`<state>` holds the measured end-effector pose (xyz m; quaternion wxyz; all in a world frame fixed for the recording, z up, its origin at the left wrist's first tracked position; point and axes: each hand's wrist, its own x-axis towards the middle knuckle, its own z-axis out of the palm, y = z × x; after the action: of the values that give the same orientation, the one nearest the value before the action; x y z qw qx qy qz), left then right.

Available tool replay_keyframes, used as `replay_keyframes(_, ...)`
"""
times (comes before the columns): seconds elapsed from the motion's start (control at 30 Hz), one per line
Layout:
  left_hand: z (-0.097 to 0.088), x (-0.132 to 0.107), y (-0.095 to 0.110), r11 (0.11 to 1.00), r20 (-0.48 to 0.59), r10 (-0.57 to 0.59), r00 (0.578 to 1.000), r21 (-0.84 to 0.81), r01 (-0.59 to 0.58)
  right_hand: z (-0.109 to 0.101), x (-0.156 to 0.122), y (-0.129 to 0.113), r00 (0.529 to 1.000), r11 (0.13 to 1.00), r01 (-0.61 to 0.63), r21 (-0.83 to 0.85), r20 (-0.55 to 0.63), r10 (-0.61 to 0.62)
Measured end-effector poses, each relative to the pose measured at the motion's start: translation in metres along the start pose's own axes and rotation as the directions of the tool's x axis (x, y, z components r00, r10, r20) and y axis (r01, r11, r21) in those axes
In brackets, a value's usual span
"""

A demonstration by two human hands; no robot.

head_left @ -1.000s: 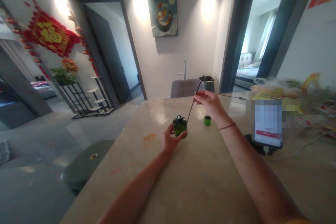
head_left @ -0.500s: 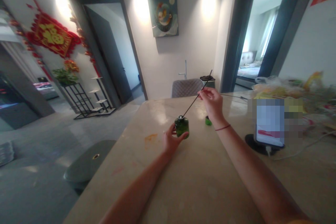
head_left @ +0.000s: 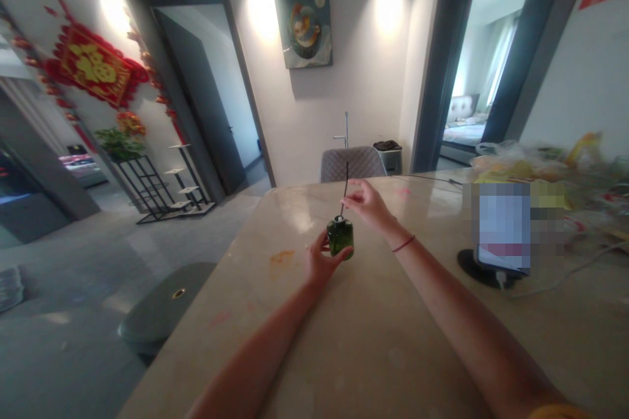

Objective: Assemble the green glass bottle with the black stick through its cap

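Head view: a dark stick (head_left: 346, 173) was held nearly upright at the centre of the frame, pinched by the right hand (head_left: 371, 207) just above the green bottle (head_left: 341, 238), its long axis directed down to the mouth; whether the tip lay inside could not be told. The bottle was clasped upright by the left hand (head_left: 322, 266), from the left.

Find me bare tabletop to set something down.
Bare table lies between the left forearm and right forearm, on the near side of the green bottle. Another patch lies between the right forearm and the phone. It's crowded at right: phone, white cable and, behind, bagged clutter.
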<state>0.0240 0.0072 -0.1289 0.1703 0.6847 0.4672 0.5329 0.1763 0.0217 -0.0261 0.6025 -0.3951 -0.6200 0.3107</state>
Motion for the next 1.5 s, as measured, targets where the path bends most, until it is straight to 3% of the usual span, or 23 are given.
replay_keyframes(0.3,0.000,0.000,0.000,1.000,0.015,-0.005,1.000,0.013,0.005,0.000,0.001,0.004,0.994,0.997,-0.074,-0.021,0.078,0.076)
replay_keyframes(0.47,0.000,0.002,-0.003,1.000,-0.012,-0.022,1.000,0.007,0.022,-0.010,0.001,0.002,0.952,0.926,-0.264,0.272,0.226,0.205)
replay_keyframes(0.53,0.001,0.003,-0.003,0.999,-0.013,-0.035,0.999,-0.007,0.035,-0.017,0.000,0.005,0.933,0.900,-0.312,0.305,0.279,0.229)
replay_keyframes(0.6,0.001,0.004,-0.004,0.998,-0.001,-0.050,0.999,-0.031,0.050,-0.025,-0.001,0.013,0.901,0.913,-0.346,0.217,0.349,0.258)
replay_keyframes(0.7,0.003,0.005,-0.005,0.991,0.050,-0.101,0.994,-0.086,0.105,-0.032,-0.003,0.028,0.796,0.930,-0.366,0.026,0.526,0.299)
replay_keyframes(0.8,0.004,0.007,-0.005,0.978,0.104,-0.163,0.981,-0.116,0.175,-0.033,-0.006,0.041,0.735,0.935,-0.342,-0.098,0.592,0.331)
replay_keyframes(0.93,0.004,0.007,-0.007,0.964,0.137,-0.197,0.971,-0.155,0.217,-0.028,-0.006,0.048,0.744,0.947,-0.270,-0.175,0.587,0.320)
replay_keyframes(1.2,0.009,0.007,-0.017,0.950,0.165,-0.143,0.976,-0.254,0.182,-0.020,-0.004,0.052,0.748,0.954,-0.181,-0.238,0.597,0.290)
replay_keyframes(1.5,0.009,0.009,-0.023,0.959,0.207,-0.182,0.961,-0.176,0.220,-0.012,-0.006,0.064,0.791,0.951,-0.153,-0.270,0.544,0.282)
